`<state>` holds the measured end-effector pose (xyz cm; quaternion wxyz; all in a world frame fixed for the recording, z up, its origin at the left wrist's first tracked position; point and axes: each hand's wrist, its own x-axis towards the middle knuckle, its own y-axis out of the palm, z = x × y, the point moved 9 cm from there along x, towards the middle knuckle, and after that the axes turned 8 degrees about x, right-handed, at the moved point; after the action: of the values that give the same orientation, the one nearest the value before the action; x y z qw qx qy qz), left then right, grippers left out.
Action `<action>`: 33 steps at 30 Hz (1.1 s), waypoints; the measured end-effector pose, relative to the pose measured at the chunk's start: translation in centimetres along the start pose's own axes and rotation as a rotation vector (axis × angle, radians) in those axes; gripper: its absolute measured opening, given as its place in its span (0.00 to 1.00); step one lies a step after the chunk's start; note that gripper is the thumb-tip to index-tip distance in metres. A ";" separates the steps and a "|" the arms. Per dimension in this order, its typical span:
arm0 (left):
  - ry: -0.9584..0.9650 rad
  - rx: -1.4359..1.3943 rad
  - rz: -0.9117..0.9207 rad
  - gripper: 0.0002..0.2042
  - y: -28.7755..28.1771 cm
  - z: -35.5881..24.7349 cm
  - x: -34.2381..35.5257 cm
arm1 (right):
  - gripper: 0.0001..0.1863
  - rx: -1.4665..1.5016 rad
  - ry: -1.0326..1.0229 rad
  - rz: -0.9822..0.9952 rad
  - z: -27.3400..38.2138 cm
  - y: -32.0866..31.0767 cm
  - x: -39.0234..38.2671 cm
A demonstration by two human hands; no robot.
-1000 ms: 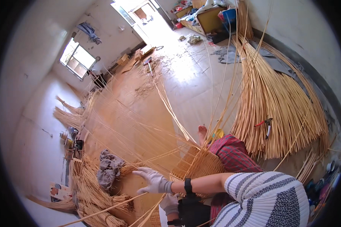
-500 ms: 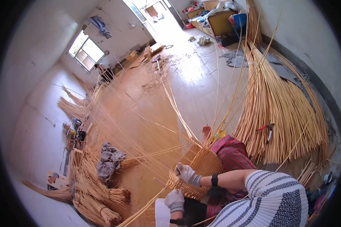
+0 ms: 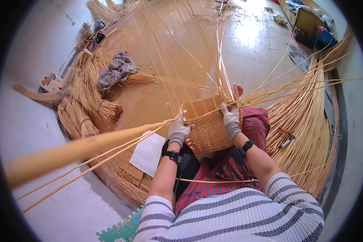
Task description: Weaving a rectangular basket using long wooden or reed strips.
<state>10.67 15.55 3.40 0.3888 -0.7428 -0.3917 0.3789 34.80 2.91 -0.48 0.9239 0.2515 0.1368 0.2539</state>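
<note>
A half-woven wicker basket (image 3: 209,135) of tan canes rests against my lap, its loose stakes fanning up and out to both sides. Closed round canes at its upper left corner is my left hand (image 3: 180,130), in a pale work glove. My right hand (image 3: 231,120), gloved too, grips canes at the upper right corner, thumb pointing up. Long willow canes (image 3: 129,135) run out from the left hand toward the lower left, one large and blurred close to the camera. Short wooden rods stick up at the basket's corners. Fingers behind the weave are hidden.
Loose canes (image 3: 306,121) spread over the floor at right, with red-handled pruning shears (image 3: 287,137) on them. Cane bundles (image 3: 82,97) and a grey cloth (image 3: 116,70) lie at left. A white sheet (image 3: 148,153) lies beside my left arm, near a woven panel (image 3: 127,167).
The view has turned and tilted downward. My right hand has shifted from the basket's left part to its right corner; my left hand has come up to the left corner. The basket now faces me squarely.
</note>
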 end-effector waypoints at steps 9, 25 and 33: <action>-0.040 -0.673 0.403 0.20 4.1 0.3 3.3 | 0.13 -0.295 -0.003 0.332 2.3 3.7 0.6; -0.143 -0.799 0.339 0.18 5.9 1.2 4.1 | 0.37 -0.464 0.092 0.810 -1.9 16.2 3.4; -0.268 -0.804 0.273 0.21 4.9 0.9 2.9 | 0.43 -0.815 -0.394 0.994 -1.8 24.6 3.5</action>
<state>12.43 16.45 -2.02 -0.0388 -0.8241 -0.4534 0.3374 27.22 23.85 10.75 0.7258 -0.0425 -0.2732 0.6299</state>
